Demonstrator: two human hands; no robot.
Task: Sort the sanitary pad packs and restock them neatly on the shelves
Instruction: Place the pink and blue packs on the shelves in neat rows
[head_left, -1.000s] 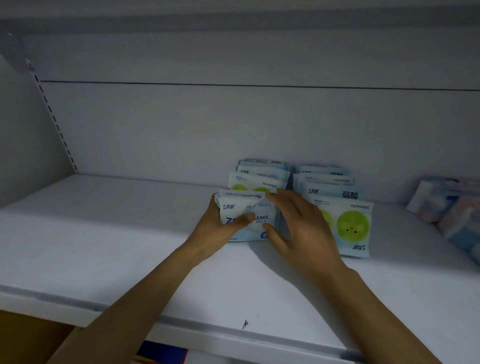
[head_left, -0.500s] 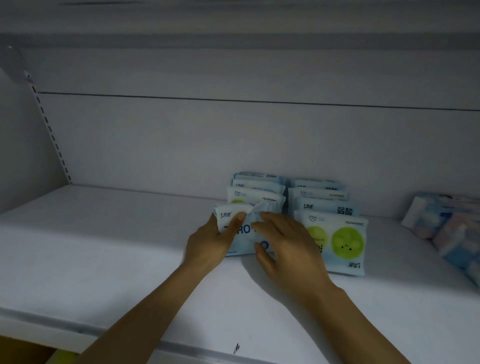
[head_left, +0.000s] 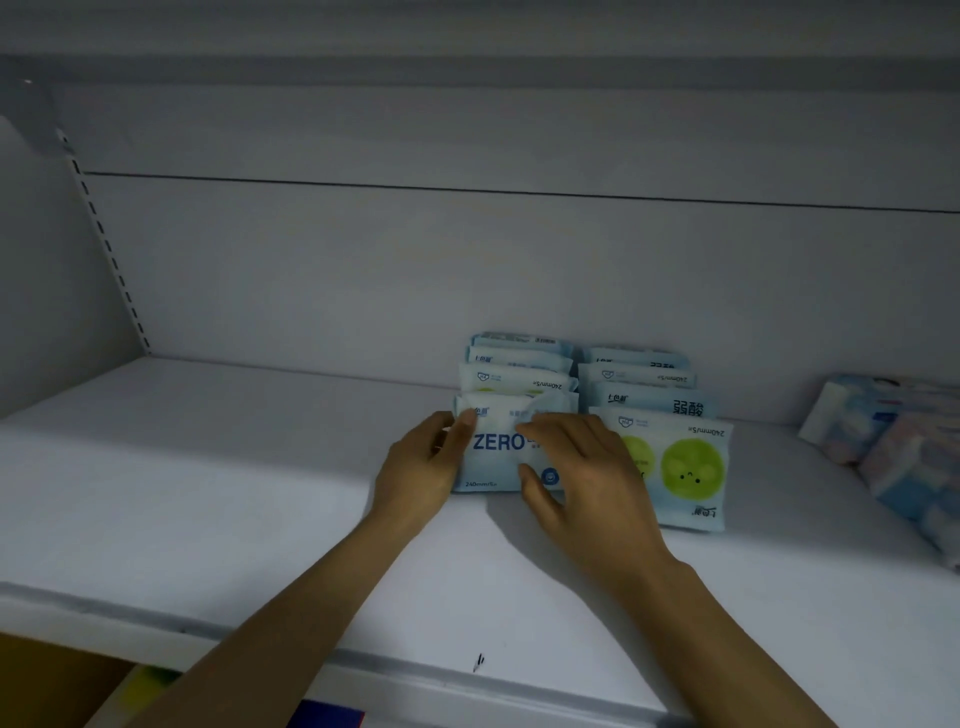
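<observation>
I see my left hand (head_left: 423, 462) pinching the left edge of the ZERO pack (head_left: 493, 467) on the shelf (head_left: 208, 493), my right hand (head_left: 587, 478) resting loose-fingered across its front.

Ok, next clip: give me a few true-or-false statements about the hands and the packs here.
1. The left hand and the right hand both touch the ZERO pack. True.
2. The ZERO pack fronts the right row. False: it fronts the left row; the green-face pack fronts the right row.
3. The green-face pack's print is upside down. True.
4. The loose pile lies left of both rows. False: it lies to their right.
</observation>
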